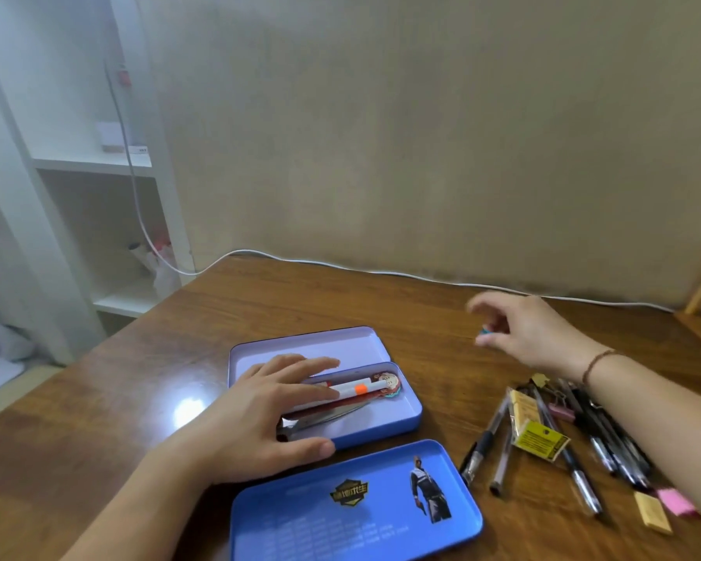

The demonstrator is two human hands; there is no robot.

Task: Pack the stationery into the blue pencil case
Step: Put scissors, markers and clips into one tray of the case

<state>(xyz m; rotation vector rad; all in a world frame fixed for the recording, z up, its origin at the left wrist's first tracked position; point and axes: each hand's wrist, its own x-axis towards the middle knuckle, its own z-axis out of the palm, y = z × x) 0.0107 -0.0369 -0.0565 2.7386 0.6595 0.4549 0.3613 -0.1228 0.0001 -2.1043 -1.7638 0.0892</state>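
The blue pencil case (405, 419) lies open at the table's middle, with a pale inner tray (300, 344) behind it and a blue printed lid (340, 524) in front. Inside the case are a white pen with an orange band (361, 388), a red item with a cartoon head and scissors. My left hand (256, 423) rests flat over the case's left end, fingers straight. My right hand (523, 330), blurred, hovers to the right above the table and pinches a small teal object (484, 336). Loose pens (575, 447) and a yellow packet (533, 429) lie under my right forearm.
A white cable (340, 267) runs along the table's back edge by the wall. White shelves (94, 164) stand at the left. Binder clips (559, 402), a pink eraser (676, 502) and a yellow eraser (652, 518) lie among the pens at the right.
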